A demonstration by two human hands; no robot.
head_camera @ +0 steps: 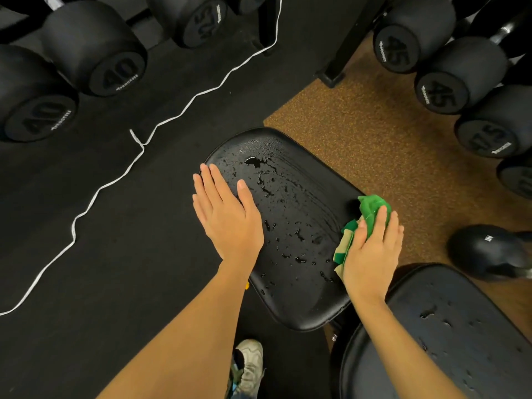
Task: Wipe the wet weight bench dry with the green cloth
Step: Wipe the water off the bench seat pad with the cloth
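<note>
Black rubber gym floor meets a brown mat, dumbbells racked on both sides. Your worktop — the wet weight bench — is beaded with droplets. Left hand lies flat on its left edge, fingers straight. Right hand presses the green cloth against the right edge — fingers bent over it. Second wet pad sits lower right.

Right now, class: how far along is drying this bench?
Done: nothing clearly. In hand: the right hand presses the green cloth at the seat pad's right edge; the left hand rests flat. Left: droplets on the seat pad and back pad.
</note>
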